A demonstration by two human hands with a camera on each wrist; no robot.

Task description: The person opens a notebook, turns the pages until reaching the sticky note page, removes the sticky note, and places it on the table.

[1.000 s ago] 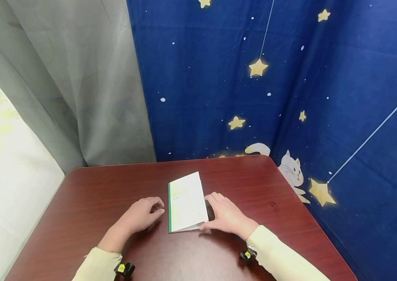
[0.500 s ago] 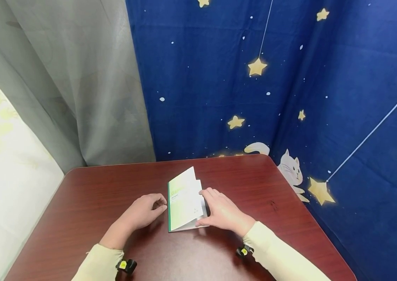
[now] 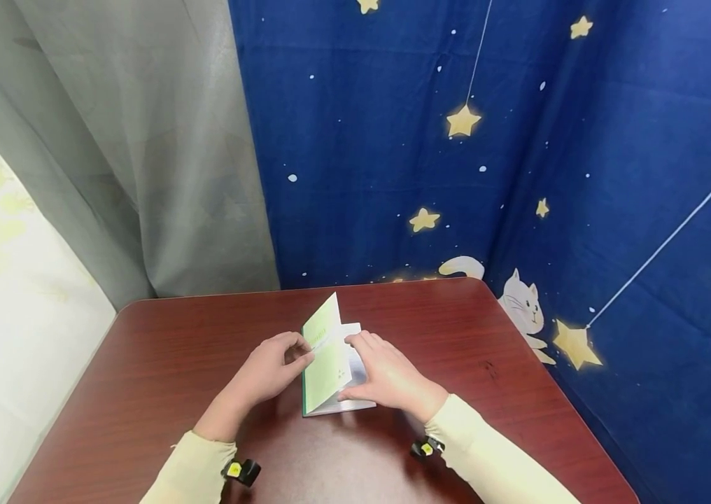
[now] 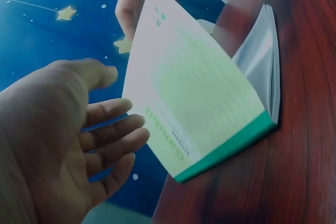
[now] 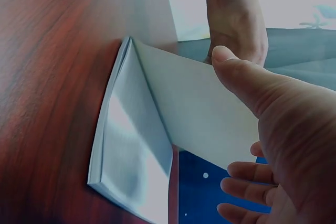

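Right now a thin book (image 3: 330, 364) with a green edge lies near the middle of the dark red table (image 3: 141, 392). Its front cover (image 4: 194, 103) stands half open, tilted up. The right hand (image 3: 387, 378) lifts the cover, with its thumb on the inside and its other fingers loose and mostly straight. The left hand (image 3: 267, 371) is open beside the cover, with its fingertips at the cover's outer face; I cannot tell if they really touch it.

The cover could flop shut, I think, because only a thumb props it up. The thin cover might also bend or crease if the hands push on it from both sides. The book could slide too, since the table looks smooth and shiny and nothing pins the pages down.

Behind the table hangs a blue cloth (image 3: 393, 140) with yellow stars and a white cat (image 3: 522, 308). A grey curtain (image 3: 141, 140) hangs on the left.
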